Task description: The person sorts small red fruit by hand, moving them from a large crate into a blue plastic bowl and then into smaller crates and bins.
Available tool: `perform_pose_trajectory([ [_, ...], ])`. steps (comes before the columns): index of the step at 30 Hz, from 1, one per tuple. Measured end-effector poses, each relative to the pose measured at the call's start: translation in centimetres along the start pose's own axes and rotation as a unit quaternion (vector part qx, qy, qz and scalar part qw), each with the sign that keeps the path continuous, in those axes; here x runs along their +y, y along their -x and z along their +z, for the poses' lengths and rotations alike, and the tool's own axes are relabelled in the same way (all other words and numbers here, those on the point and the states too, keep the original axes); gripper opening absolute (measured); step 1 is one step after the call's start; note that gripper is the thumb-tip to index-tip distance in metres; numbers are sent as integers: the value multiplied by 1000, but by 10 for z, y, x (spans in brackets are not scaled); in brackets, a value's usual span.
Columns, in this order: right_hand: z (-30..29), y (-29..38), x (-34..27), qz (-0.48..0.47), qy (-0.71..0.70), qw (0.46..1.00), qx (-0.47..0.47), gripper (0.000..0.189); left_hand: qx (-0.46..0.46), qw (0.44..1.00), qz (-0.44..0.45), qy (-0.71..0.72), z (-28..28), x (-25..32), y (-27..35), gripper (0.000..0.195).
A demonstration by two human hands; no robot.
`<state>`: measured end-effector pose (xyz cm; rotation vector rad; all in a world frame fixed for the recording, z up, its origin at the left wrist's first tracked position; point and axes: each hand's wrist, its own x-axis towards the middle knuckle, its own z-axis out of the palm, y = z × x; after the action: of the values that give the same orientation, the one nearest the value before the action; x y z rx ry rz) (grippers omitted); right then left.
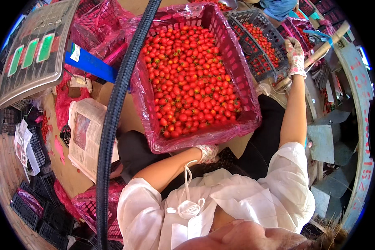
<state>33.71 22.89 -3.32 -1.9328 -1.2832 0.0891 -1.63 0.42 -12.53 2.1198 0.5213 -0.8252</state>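
A plastic crate lined with pink plastic film [203, 137] stands before me, filled with small red tomatoes [190, 81]. My left hand [208, 153], in a patterned glove, is at the near side of this crate, low against its wall; its fingers are partly hidden, so its grip cannot be made out. My right hand [295, 56], in a matching glove, is stretched out at the right, beside a dark crate [268, 28] that also holds tomatoes and next to a wooden pole [318, 53]. Its fingers are bent, and whether they hold anything is unclear.
A scale display with green panels [31, 53] on a blue post [90, 65] rises at the left. Folded newspapers [87, 134] lie below it. Stacked black crates [50, 215] stand lower left. Metal chutes [322, 143] line the right. Another person's blue clothing [276, 7] shows at the top.
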Motion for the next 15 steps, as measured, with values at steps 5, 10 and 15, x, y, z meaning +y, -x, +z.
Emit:
perform_pose_trajectory([
  [5,1,25,-10,-5,-37,999,-39,31,4,997,-9,74,27,-16,-26,49],
  [10,-5,47,-15,17,0,997,-75,28,-23,1000,-15,-13,16,-2,-28,54],
  [15,1,64,-1,24,-114,986,-119,30,-14,998,-9,-56,19,0,-27,51],
])
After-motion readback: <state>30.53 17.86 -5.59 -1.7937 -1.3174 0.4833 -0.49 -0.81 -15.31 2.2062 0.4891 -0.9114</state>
